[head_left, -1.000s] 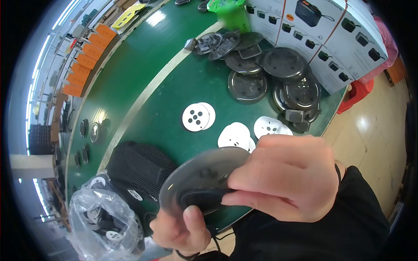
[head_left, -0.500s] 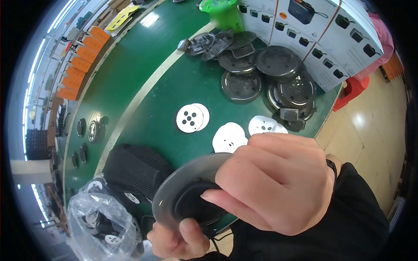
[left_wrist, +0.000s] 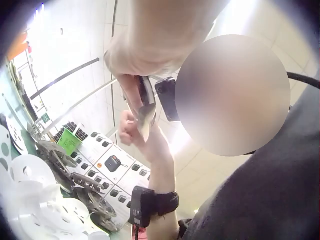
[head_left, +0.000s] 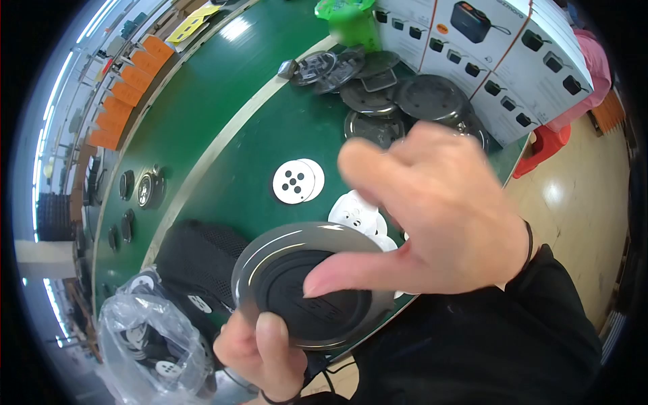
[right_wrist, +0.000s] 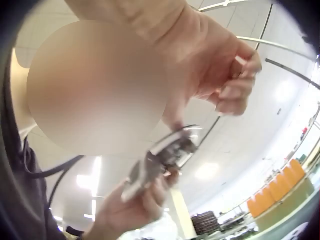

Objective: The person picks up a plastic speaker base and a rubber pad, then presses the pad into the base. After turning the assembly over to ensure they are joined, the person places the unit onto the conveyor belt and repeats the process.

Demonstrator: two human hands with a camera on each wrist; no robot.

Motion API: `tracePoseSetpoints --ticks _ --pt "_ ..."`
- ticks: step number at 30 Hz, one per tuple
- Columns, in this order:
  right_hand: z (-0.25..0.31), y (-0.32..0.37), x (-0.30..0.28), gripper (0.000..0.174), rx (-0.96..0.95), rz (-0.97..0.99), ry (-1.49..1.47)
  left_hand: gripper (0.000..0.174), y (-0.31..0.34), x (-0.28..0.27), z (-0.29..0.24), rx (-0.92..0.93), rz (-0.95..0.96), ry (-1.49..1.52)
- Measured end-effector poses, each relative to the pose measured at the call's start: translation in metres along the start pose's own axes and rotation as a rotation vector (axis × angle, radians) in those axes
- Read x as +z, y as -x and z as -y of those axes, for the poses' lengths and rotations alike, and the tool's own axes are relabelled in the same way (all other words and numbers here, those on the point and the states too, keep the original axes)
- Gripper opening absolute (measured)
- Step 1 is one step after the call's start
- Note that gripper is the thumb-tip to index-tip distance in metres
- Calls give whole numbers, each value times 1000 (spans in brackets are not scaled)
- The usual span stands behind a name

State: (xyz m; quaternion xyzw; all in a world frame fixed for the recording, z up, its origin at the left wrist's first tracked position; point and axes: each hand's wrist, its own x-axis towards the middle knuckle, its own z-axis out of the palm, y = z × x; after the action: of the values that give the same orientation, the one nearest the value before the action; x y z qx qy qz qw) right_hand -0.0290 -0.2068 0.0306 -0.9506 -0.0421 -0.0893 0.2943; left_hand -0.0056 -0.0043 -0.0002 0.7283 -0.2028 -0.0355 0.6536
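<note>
Spread open since the earlier view, right hand [head_left: 445, 223] thumbed the round grey black-centred metal disc [head_left: 324, 317]; left hand [head_left: 260, 354] gripped its near rim.

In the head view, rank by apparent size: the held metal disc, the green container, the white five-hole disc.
Metal disc: largest, but nearest the camera.
Green container and white five-hole disc: look alike, unranked.
</note>
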Motion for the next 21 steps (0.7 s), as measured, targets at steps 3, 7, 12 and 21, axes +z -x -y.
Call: tracePoseSetpoints --ticks 3,7,12,21 --pt "-12 -2 4 37 4 275 -578 30 -3 1 -1 -126 -16 189" --pt "-9 8 11 25 15 330 -847 30 -8 1 -3 -131 -45 189" --pt "-9 9 16 20 7 203 -878 39 -11 1 -5 -253 46 335" --pt "-41 9 25 28 300 289 -868 30 -153 -19 36 -377 216 123"
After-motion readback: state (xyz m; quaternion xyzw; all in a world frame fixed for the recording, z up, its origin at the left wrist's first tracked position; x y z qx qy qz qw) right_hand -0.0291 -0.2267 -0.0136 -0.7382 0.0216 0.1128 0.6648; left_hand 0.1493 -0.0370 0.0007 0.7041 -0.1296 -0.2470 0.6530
